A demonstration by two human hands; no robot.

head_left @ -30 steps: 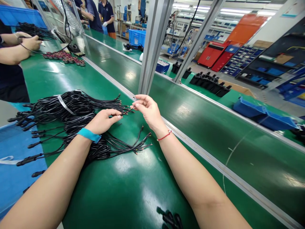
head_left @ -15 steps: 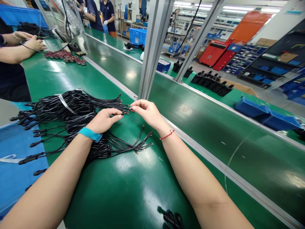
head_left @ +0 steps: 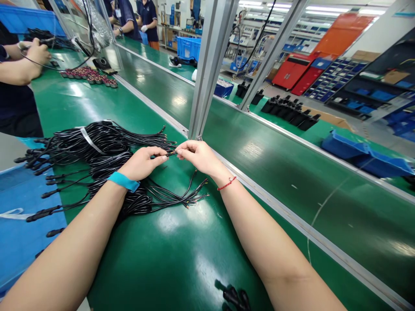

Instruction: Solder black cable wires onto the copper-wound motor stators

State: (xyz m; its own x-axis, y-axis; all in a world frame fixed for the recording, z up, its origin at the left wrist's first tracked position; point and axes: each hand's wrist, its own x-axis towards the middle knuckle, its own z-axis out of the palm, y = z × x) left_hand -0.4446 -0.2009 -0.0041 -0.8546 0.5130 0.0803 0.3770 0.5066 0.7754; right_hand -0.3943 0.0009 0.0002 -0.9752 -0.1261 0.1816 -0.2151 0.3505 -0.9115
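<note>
Black cables (head_left: 106, 151) lie in bundles on the green table, one tied with a white band (head_left: 91, 140). Their connector ends (head_left: 42, 214) point left and their stripped wire ends (head_left: 197, 194) point right. My left hand (head_left: 142, 163) pinches one cable close to its end, above the bundles. Thumb and forefinger of my right hand (head_left: 194, 154) are closed on the thin wire tip of that same cable, just right of the left fingertips. The rest of this cable is hidden among the others.
A blue bin (head_left: 29, 242) stands at the left below the connectors. A metal post (head_left: 207, 73) and rail rise beyond my hands, beside a conveyor belt (head_left: 259, 151). A co-worker's hands (head_left: 35, 58) work at the far left, near small reddish parts (head_left: 89, 75). Black connectors (head_left: 233, 298) lie at the near edge.
My right hand has shifted slightly down and left along the wire tip. The left hand keeps its place. The co-worker's hands have moved up and left.
</note>
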